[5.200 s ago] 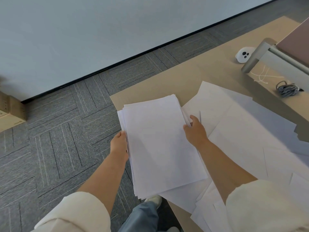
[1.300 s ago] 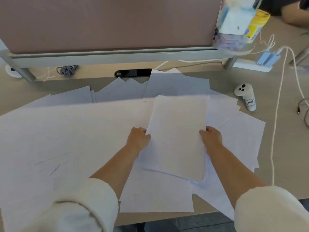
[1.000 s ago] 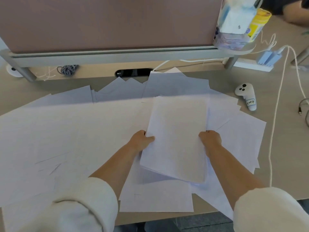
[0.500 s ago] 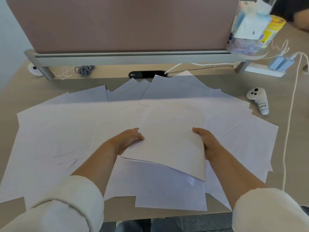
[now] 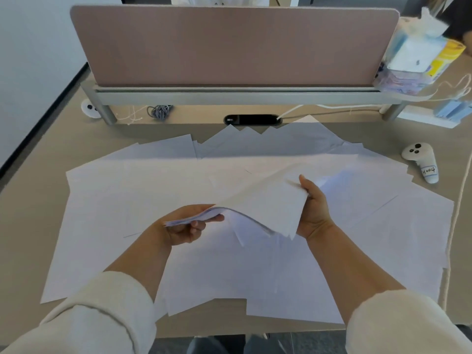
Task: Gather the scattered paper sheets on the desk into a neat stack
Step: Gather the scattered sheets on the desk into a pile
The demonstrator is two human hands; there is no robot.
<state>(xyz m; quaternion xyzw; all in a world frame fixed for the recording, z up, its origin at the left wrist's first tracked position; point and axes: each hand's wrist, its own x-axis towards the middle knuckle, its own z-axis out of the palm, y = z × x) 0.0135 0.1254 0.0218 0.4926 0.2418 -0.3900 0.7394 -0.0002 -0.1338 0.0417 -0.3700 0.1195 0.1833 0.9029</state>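
I have a single view, from the head camera, looking forward and steeply down across the surface (image 5: pixel 38 180) toward the partition panel (image 5: pixel 229 47), which stands along the far edge, roughly square to me. The camera sits close. The left hand (image 5: pixel 186 227) and right hand (image 5: pixel 315 213), holding the paper stack (image 5: pixel 268 208) this side of the panel, sit mid-frame, with a sleeve (image 5: pixel 84 318) at each bottom corner.

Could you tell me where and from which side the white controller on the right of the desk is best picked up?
Probably by its labelled handle, from above. The white controller lies flat on the bare desk, rounded buttoned head toward the divider, narrower handle pointing toward the near edge. Loose paper sheets lie close on its left, so a grip across the handle disturbs least.
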